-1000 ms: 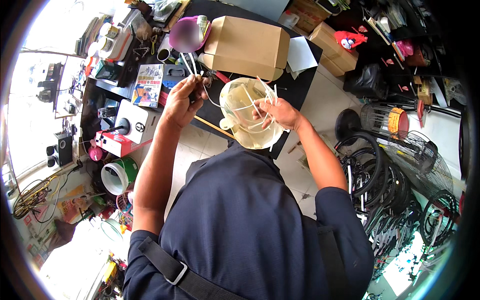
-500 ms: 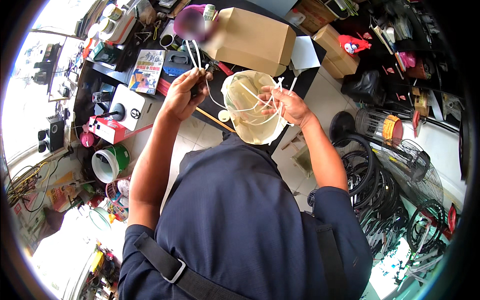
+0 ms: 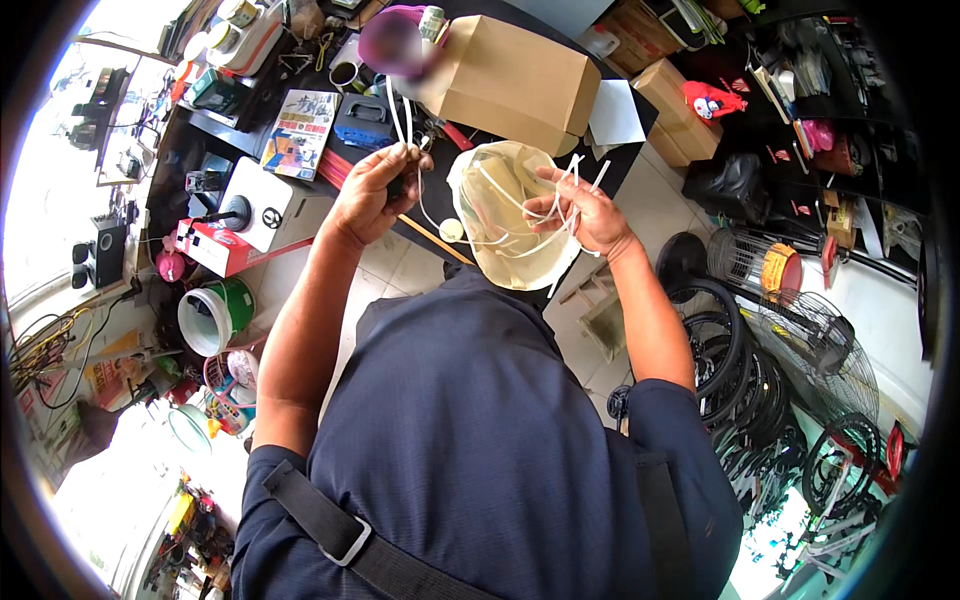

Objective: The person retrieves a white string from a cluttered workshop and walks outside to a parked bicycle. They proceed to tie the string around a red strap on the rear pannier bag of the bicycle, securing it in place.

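Observation:
Pinched in my left hand (image 3: 372, 200) are white plastic strips (image 3: 401, 112) that stick up past the fingers. A thinner white cord (image 3: 423, 195) hangs from that hand toward a cream, half-see-through bag-like thing (image 3: 535, 268) with a wide mouth. Over its right side, my right hand (image 3: 597, 215) has several loose white strips (image 3: 572, 180) between its curled fingers. More white strips lie inside the cream thing. Beside its left rim is a small round cream disc (image 3: 452, 231). My left fingertips hide the ends they grip.
The black table (image 3: 630, 165) holds a cardboard box (image 3: 515, 80), a purple basket (image 3: 385, 45), a white sheet (image 3: 616, 112), a blue case (image 3: 362, 122) and a magazine (image 3: 300, 135). To the right are bicycle wheels (image 3: 735, 350) and a fan (image 3: 825, 340); buckets (image 3: 207, 318) stand left.
The view has shifted slightly. Both hands keep their grips. My right hand's fingers and strips have turned a little, and the disc shows nearer the cream thing's rim.

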`<action>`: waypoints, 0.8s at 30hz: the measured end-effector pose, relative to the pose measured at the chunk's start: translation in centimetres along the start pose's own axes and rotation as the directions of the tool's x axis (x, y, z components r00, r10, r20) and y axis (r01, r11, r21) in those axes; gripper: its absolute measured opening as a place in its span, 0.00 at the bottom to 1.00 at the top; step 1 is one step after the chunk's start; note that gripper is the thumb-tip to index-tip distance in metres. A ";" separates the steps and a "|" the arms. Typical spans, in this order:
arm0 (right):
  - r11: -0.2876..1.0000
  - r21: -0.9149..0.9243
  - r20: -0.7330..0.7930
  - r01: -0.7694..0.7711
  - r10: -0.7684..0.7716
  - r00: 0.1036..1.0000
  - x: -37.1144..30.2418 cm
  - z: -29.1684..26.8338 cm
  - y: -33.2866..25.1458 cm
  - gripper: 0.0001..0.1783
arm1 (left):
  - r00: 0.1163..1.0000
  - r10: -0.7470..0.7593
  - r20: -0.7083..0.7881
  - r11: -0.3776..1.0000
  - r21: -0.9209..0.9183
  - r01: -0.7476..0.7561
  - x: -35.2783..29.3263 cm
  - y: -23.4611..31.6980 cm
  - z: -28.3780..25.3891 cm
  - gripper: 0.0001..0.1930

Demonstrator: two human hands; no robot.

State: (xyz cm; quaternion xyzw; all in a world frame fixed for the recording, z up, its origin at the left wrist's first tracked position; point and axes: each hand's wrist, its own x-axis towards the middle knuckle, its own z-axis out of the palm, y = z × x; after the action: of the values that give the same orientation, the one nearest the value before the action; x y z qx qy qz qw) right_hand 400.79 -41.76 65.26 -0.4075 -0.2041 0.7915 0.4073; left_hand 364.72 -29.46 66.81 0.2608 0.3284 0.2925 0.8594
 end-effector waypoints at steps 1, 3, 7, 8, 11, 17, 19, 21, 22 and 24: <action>1.000 -0.026 -0.008 -0.002 0.002 1.000 0.3 0.3 0.0 0.30 | 1.000 0.007 0.027 1.000 0.015 -0.007 -0.2 0.1 -0.2 0.12; 0.997 -0.079 -0.023 -0.006 0.004 1.000 0.5 1.2 0.2 0.31 | 1.000 0.008 0.002 0.999 0.034 -0.008 -0.4 -0.4 0.5 0.12; 0.934 -0.356 -0.171 -0.034 -0.030 0.985 1.3 3.2 1.0 0.26 | 0.998 0.014 0.062 1.000 0.023 -0.016 -0.5 -0.8 1.2 0.13; 0.866 -0.498 -0.168 -0.053 -0.037 0.985 1.7 3.6 0.8 0.24 | 0.997 -0.008 0.073 1.000 0.030 0.006 -0.6 -0.9 1.1 0.13; 0.569 -0.821 -0.128 -0.046 -0.105 0.986 2.4 4.6 0.5 0.21 | 0.998 -0.015 0.053 0.998 0.060 0.011 -0.5 -1.0 1.2 0.13; 0.543 -0.838 -0.058 0.047 -0.175 0.983 4.1 4.3 2.2 0.19 | 0.999 -0.024 0.034 0.988 0.155 0.019 -0.1 -1.6 2.3 0.17; 0.405 -0.901 0.026 0.154 -0.305 0.952 4.9 3.9 3.8 0.19 | 0.999 -0.033 0.020 0.985 0.170 0.029 -0.2 -1.7 3.1 0.18; 0.343 -0.933 0.006 0.104 -0.273 0.962 5.4 3.9 4.3 0.21 | 0.998 -0.056 0.007 0.985 0.165 0.054 -0.3 -1.7 3.9 0.19; 0.368 -0.923 0.006 0.114 -0.283 0.959 5.4 4.3 4.2 0.22 | 0.998 -0.060 0.029 0.986 0.155 0.055 0.0 -2.0 3.4 0.18; 0.339 -0.937 -0.006 0.087 -0.264 0.965 5.2 4.7 4.2 0.21 | 0.996 -0.075 0.039 0.986 0.154 0.068 0.0 -2.6 2.9 0.18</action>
State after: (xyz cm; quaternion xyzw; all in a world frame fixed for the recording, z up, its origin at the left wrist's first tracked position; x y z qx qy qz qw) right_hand 393.22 -39.95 62.78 -0.6019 -0.6254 0.4535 0.2026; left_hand 367.68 -32.01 67.00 0.3203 0.3394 0.2298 0.8540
